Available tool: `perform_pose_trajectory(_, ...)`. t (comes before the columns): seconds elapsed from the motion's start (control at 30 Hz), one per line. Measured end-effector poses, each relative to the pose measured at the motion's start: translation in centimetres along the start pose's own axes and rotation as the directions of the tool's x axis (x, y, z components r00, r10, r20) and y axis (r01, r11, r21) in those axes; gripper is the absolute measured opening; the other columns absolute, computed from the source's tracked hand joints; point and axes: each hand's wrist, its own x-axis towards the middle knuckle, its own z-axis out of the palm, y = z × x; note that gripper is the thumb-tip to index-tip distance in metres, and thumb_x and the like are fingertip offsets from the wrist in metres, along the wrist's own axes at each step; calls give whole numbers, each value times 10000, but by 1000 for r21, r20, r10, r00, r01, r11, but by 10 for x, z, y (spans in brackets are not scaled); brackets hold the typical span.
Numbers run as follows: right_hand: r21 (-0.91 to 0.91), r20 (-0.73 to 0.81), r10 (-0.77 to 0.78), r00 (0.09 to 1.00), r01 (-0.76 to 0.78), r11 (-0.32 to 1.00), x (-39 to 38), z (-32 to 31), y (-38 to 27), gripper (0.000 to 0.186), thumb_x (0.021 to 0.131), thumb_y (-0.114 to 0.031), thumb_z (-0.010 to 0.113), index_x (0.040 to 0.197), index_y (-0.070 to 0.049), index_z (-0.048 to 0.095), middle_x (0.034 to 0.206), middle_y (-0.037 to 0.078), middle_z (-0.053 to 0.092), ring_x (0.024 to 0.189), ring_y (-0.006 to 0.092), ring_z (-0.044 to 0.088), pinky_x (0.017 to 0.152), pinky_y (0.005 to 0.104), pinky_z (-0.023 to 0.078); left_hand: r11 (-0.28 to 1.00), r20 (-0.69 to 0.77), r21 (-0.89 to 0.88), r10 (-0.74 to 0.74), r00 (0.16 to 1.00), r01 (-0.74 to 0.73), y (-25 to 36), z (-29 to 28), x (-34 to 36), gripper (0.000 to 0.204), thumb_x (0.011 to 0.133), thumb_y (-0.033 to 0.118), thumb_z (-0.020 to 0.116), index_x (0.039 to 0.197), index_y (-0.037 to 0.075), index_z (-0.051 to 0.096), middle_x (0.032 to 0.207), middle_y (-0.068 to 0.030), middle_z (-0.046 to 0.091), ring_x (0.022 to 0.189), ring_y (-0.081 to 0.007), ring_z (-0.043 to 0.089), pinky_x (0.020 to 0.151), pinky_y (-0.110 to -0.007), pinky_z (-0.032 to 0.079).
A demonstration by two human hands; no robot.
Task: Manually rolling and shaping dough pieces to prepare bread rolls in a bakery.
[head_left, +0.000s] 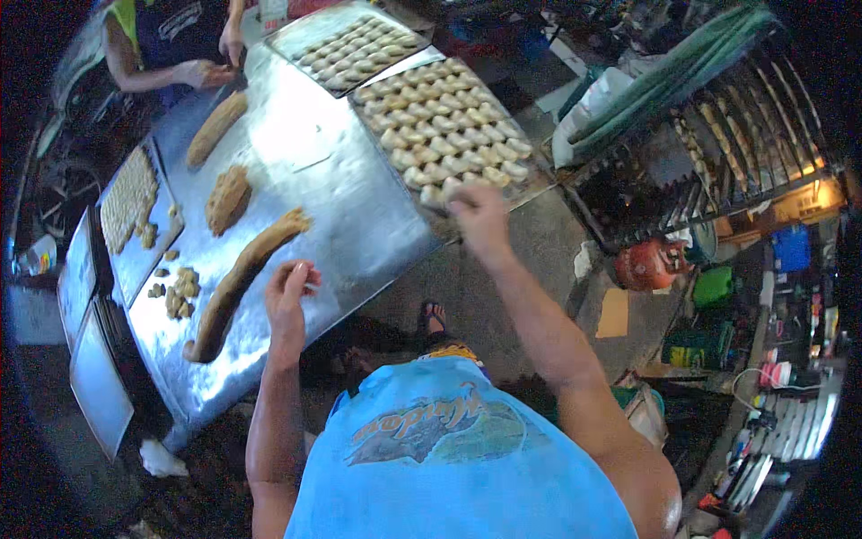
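Note:
My left hand (292,292) hangs over the metal table (359,234) near its front edge, fingers loosely bent and apart, holding nothing, just right of a long brown dough roll (242,287). My right hand (478,216) reaches to the near end of a tray (530,183) covered in rows of pale shaped dough pieces (435,126). Its fingertips are closed at a piece there; what they grip is hidden. A rough dough lump (226,199), another dough roll (215,130), small cut bits (180,292) and a sheet of small pieces (128,202) lie on the left.
A co-worker's hands (211,74) work at the table's back left. A second filled tray (346,49) sits at the back. At right are a dark rack (727,144), a green cloth (664,76) and a red cylinder (646,265). Metal sheets (99,386) stand past the left edge.

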Motion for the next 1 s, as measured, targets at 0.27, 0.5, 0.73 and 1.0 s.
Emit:
perform_pose_trajectory(0.27, -161, -274, 125, 954, -174, 971, 131, -138, 120, 254, 943, -140, 765, 1157, -4, 779, 1020, 138, 794, 910, 207, 726, 831, 358, 563, 998, 31, 38, -44, 999, 42, 1, 78, 29, 274, 1041, 313, 671, 1116, 55, 727, 988, -54, 740, 879, -138, 684, 753, -315, 515)
perform_pose_trajectory(0.5, -76, 28, 206, 978, -203, 976, 137, -140, 88, 264, 885, -196, 821, 1068, -5, 820, 977, 140, 807, 892, 219, 755, 800, 387, 575, 993, 208, 110, -60, 976, 38, 7, 111, 57, 290, 1035, 303, 702, 1145, 41, 759, 992, -58, 758, 911, -140, 699, 760, -307, 542)
perform_pose_trajectory(0.73, 246, -40, 479, 877, -456, 856, 109, -128, 6, 387, 951, -109, 712, 1323, -4, 709, 1244, 178, 730, 1157, 272, 707, 950, 437, 591, 995, 521, 63, -102, 848, 80, 11, 160, 119, 292, 1022, 285, 747, 1140, 19, 758, 1056, -86, 786, 932, -157, 698, 834, -311, 529)
perform_pose_trajectory(1.0, 38, -650, 268, 711, -322, 946, 15, -238, 20, 359, 842, 57, 541, 1102, -41, 768, 1037, 158, 755, 1001, 308, 712, 878, 435, 556, 892, 657, 451, -359, 663, 36, -16, 188, 165, 851, 1059, 443, 657, 1706, 66, 252, 1770, -206, 214, 1608, -403, 262, 1297, -565, 291)
